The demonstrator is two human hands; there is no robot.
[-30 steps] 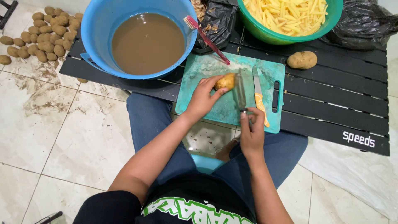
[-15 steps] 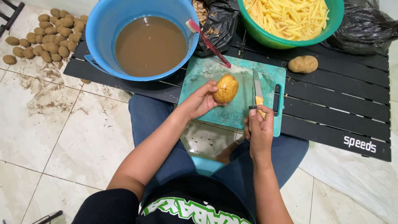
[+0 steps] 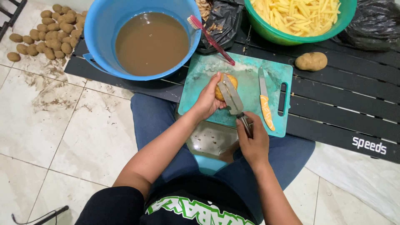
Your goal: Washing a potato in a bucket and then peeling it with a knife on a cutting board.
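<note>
Gripping the handle of a metal peeler (image 3: 231,96), the right hand (image 3: 252,141) is clenched just in front of the near edge of the teal cutting board (image 3: 246,83), and the tool's blade lies across a potato (image 3: 225,86). The left hand (image 3: 206,101) is closed around that potato from its left side, holding it over the board's middle; whether the potato touches the board cannot be told. Just right of the peeler, a knife (image 3: 264,98) with an orange handle lies flat on the board, blade pointing away, beside the board's handle slot. The board rests on a black slatted counter (image 3: 333,104) that spans the person's lap. Farther on, a red toothbrush (image 3: 209,38) leans from the board's far edge against the rim of a blue basin (image 3: 93,25) filled with muddy brown water. A lone unpeeled potato (image 3: 311,61) sits on the counter to the right. Beyond it stands a green bowl (image 3: 275,36) of pale cut potato sticks, flanked by black plastic bags (image 3: 368,25). On the tiled floor (image 3: 62,125) at far left lies a heap of small potatoes (image 3: 52,35).
</note>
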